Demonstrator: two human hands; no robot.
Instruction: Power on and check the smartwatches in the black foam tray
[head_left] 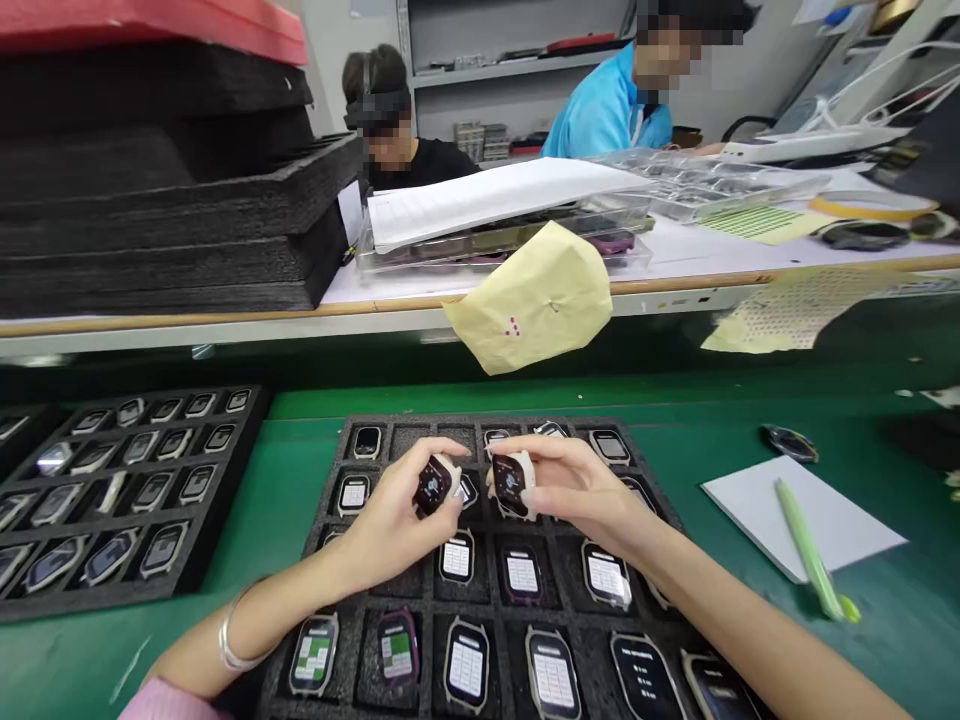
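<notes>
My left hand [411,500] is closed on a smartwatch [435,486] without a strap, its dark lit screen tilted to the right. A second strapless smartwatch [513,482], light-cased with a similar dark screen, is pinched between the thumb and fingers of my right hand [574,485]. Both are held above a black foam tray [349,545] with square compartments. More watch bodies lie in it, such as one with a white grid on its screen [466,665] and one in a purple case showing green [397,648]. My hands hide some of the compartments.
Left of me lies another foam tray [196,515] of watches. A white pad [750,510] with a green pen [806,545] rests on the right. Behind, a shelf carries stacked black foam [157,220] and a hanging yellow paper [536,300]. Two people sit beyond it.
</notes>
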